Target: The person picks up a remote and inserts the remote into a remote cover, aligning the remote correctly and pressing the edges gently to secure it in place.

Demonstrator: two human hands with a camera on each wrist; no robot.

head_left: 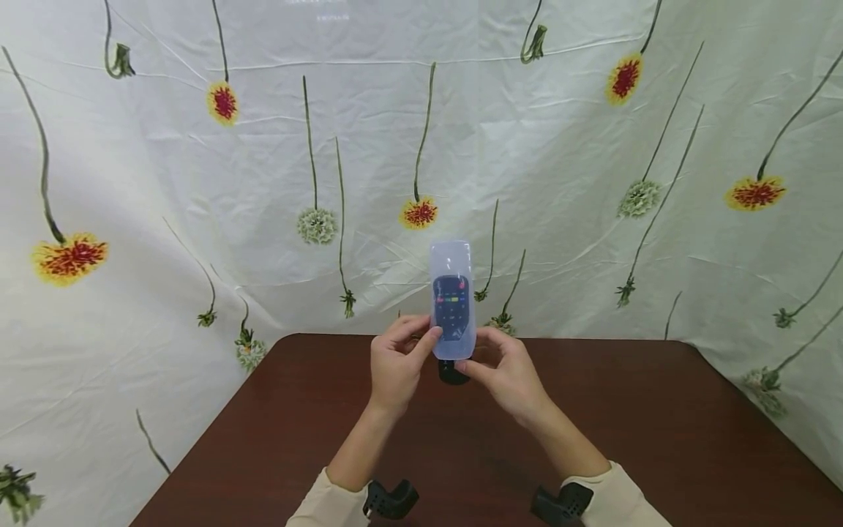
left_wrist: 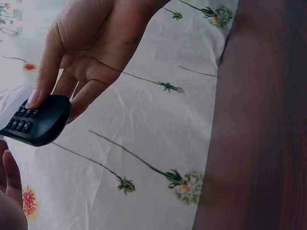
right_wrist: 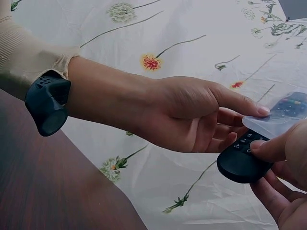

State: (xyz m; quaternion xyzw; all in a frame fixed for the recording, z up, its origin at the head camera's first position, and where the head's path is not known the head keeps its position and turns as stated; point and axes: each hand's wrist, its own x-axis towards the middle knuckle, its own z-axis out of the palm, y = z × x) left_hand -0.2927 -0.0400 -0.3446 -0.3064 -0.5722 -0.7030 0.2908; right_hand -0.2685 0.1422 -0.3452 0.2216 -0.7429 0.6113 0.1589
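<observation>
A black remote control (head_left: 453,374) with small buttons is held upright over the table, most of it inside a translucent plastic sleeve (head_left: 451,258). Its bottom end sticks out of the sleeve's lower opening. From the left, my left hand (head_left: 396,364) grips the sleeve, thumb on its front. My right hand (head_left: 512,377) pinches the bare end of the remote, thumb on the buttons. In the right wrist view, the left thumb lies on the sleeve (right_wrist: 264,125) near its edge, and the right thumb presses the remote (right_wrist: 240,167). The left wrist view shows the right fingers behind the remote (left_wrist: 53,124).
A dark brown table (head_left: 316,410) lies under my hands. Behind and beside it hangs a white cloth (head_left: 369,161) printed with flowers. Each wrist carries a black strapped-on device, the left one (head_left: 391,500) and the right one (head_left: 560,505).
</observation>
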